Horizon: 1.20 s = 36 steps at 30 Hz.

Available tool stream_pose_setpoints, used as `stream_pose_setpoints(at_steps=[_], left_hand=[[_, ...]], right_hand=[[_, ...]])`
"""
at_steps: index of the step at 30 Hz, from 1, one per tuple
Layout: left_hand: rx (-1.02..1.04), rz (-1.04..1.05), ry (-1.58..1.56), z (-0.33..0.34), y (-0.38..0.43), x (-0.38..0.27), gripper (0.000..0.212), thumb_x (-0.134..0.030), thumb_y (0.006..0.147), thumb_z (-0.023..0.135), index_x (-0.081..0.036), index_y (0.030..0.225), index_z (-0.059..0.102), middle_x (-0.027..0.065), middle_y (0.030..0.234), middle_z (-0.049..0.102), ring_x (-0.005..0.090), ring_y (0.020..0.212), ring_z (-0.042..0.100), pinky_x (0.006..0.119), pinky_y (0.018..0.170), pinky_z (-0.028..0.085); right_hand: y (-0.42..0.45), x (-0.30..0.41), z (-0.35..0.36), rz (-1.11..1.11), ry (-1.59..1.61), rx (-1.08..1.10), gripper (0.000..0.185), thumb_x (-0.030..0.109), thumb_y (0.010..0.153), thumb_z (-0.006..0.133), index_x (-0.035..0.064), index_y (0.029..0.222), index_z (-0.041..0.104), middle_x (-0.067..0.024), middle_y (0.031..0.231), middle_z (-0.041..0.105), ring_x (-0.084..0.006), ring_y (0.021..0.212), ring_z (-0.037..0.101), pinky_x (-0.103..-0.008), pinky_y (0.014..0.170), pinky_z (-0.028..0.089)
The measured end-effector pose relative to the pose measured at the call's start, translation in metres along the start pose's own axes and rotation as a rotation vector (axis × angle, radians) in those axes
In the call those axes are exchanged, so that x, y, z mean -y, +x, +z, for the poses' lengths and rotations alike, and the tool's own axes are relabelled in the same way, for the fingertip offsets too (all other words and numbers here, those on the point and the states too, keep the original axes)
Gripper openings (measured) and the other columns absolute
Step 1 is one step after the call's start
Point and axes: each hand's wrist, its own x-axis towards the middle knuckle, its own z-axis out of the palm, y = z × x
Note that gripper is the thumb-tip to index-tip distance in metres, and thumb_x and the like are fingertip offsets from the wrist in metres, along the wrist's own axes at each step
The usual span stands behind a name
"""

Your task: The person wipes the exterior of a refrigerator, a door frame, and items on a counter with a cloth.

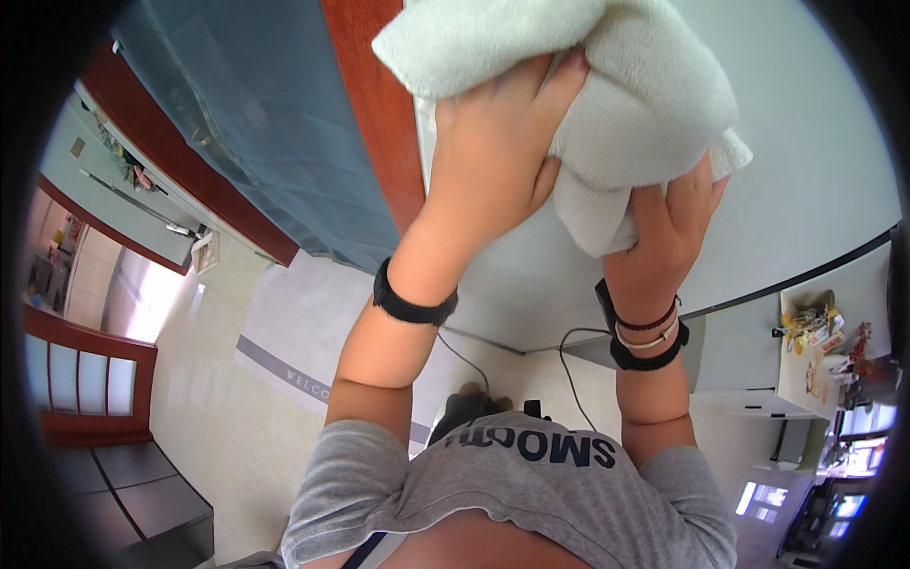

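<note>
A bunched white cloth (640,107), soft like a towel, is held up at the top of the view in front of a pale, smooth upright panel (796,142). My left hand (490,142) grips its left part, the fingertips partly hidden in the folds. Lower and to the right, my right hand (668,220) holds the cloth's bottom edge, its fingers partly covered. Black bands circle both wrists, and thin bracelets sit on the right one. Whether the cloth touches the panel cannot be told.
Left of the panel stand a reddish-brown wooden frame (377,107) and a blue-grey curtain (284,114). A pale doormat (284,313) lies on the tiled floor, with thin cables near my feet. At the right, a counter (796,363) bears a box of small items.
</note>
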Motion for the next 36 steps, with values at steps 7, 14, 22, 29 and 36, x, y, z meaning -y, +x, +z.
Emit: stream_pose_setpoints(at_steps=[7, 14, 22, 29, 36], left_hand=[[0.07, -0.128, -0.041, 0.013, -0.046, -0.006, 0.064, 0.001, 0.057, 0.065, -0.008, 0.12, 0.057, 0.0108, 0.099, 0.063, 0.033, 0.085, 0.059, 0.043, 0.076, 0.04], [0.217, -0.209, -0.213, 0.039, -0.139, -0.007, 0.054, 0.001, 0.06, 0.064, -0.007, 0.113, 0.062, 0.0112, 0.106, 0.065, 0.0339, 0.096, 0.059, 0.043, 0.079, 0.042], [0.204, -0.026, -0.075, 0.013, -0.114, -0.016, 0.058, 0.0, 0.055, 0.068, -0.004, 0.112, 0.061, 0.0138, 0.117, 0.064, 0.033, 0.097, 0.06, 0.039, 0.082, 0.042], [0.0, 0.145, 0.057, 0.008, -0.037, -0.008, 0.053, -0.011, 0.061, 0.069, -0.005, 0.113, 0.061, 0.0173, 0.122, 0.059, 0.0376, 0.108, 0.054, 0.045, 0.094, 0.035], [0.069, 0.022, -0.047, 0.031, -0.072, -0.001, 0.051, -0.008, 0.061, 0.069, -0.012, 0.112, 0.065, 0.012, 0.113, 0.064, 0.0344, 0.104, 0.058, 0.045, 0.086, 0.042]], right_hand=[[-0.033, -0.004, 0.004, -0.011, 0.037, 0.104, 0.018, 0.0, 0.071, 0.064, 0.0057, 0.087, 0.07, -0.0122, 0.122, 0.06, -0.0374, 0.125, 0.049, -0.0626, 0.097, 0.033], [-0.104, 0.001, 0.004, 0.069, 0.14, 0.27, 0.019, 0.0, 0.071, 0.065, 0.0079, 0.087, 0.071, -0.014, 0.122, 0.06, -0.0355, 0.124, 0.052, -0.0559, 0.099, 0.036], [-0.106, -0.002, -0.006, 0.079, 0.234, 0.243, 0.015, 0.003, 0.069, 0.066, 0.0058, 0.084, 0.068, -0.016, 0.123, 0.06, -0.0415, 0.12, 0.053, -0.053, 0.093, 0.037], [-0.05, -0.015, -0.012, -0.009, 0.028, 0.025, 0.016, 0.003, 0.068, 0.065, 0.0084, 0.083, 0.068, -0.0137, 0.124, 0.059, -0.0415, 0.122, 0.051, -0.0561, 0.094, 0.034], [-0.069, -0.02, -0.003, -0.005, 0.026, 0.088, 0.013, 0.004, 0.07, 0.066, 0.0112, 0.08, 0.067, -0.0099, 0.123, 0.061, -0.0347, 0.124, 0.052, -0.0569, 0.097, 0.032]])
